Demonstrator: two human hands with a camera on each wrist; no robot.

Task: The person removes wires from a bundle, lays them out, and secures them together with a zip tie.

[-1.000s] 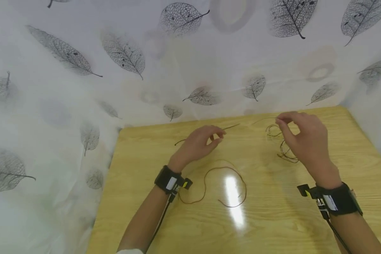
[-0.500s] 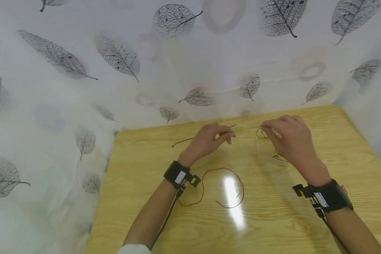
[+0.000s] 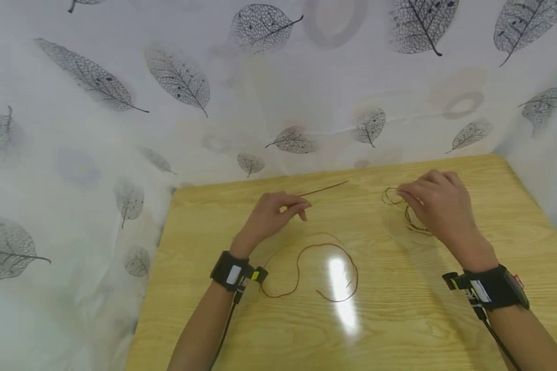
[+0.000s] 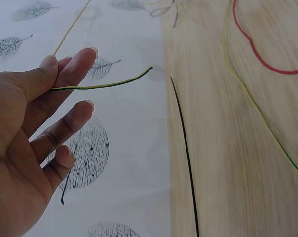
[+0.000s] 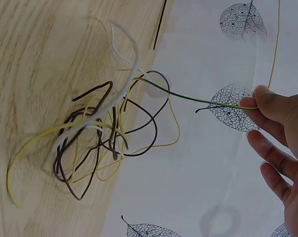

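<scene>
While the head view barely resolves the yellow-green wire [image 4: 104, 87], the wrist views do: left hand [image 3: 275, 212] pinches it between thumb and forefinger, short end sticking out, other fingers [image 4: 70, 121] half bent and apart. Right hand [image 3: 441, 211] also pinches a yellow-green length [image 5: 198, 100], thumb on forefinger, rest loosely bent; its far end is hard to separate from the tangle [image 5: 92, 123]. Can't confirm it's one wire: both runs exit the top of the wrist views.

Right hand partly covers the tangle in the head view; right wrist shows brown, white and yellow strands, too overlapped to count. Dark wire [image 4: 188, 153] sits along the back of the counter [image 3: 269, 335], partly behind left hand in head, cut off at the bottom in left wrist.

Counter is pale woodgrain, glare strip [image 3: 340, 278] mid-surface. Leaf-print sheet [image 3: 260, 93] behind and both sides. Red wire [image 4: 250, 40] curves between the forearms; second yellow-green wire [image 4: 260, 113] near it, green section clear only in left wrist.
</scene>
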